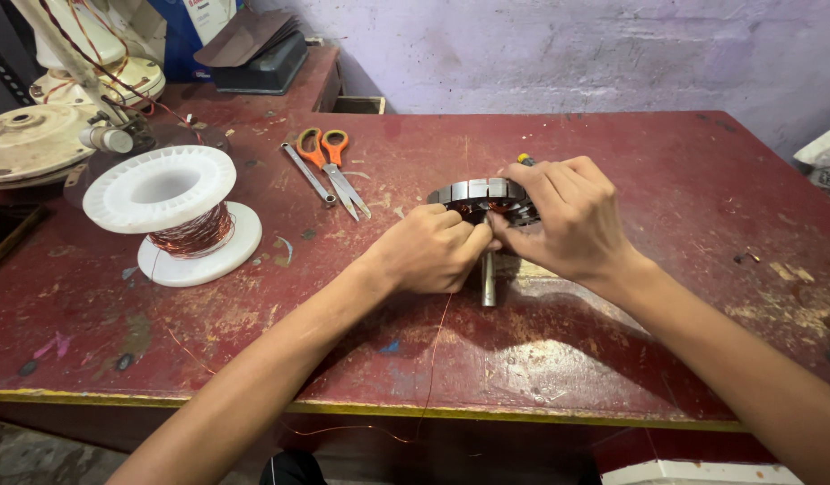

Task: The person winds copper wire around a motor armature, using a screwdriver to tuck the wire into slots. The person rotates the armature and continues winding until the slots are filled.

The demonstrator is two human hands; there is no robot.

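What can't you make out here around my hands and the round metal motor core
Head view:
- Near side of the motor core: hidden by the left hand and right hand.
- Fingertip grip: hidden between both hands.
- Copper wire: too thin to trace to the spool.

Red table [666,162], paint worn. Near its middle, a round metal motor core [481,191] with copper winding, standing on a steel shaft [489,280]. Left hand [430,250] pinches at the core's near edge; right hand [568,216] wraps over its right side. Thin copper wire [436,346] trails from the core over the table's front edge. Left of the core: orange-handled scissors [334,166], a metal wrench [309,174], and farther left a white spool [177,211] of copper wire.
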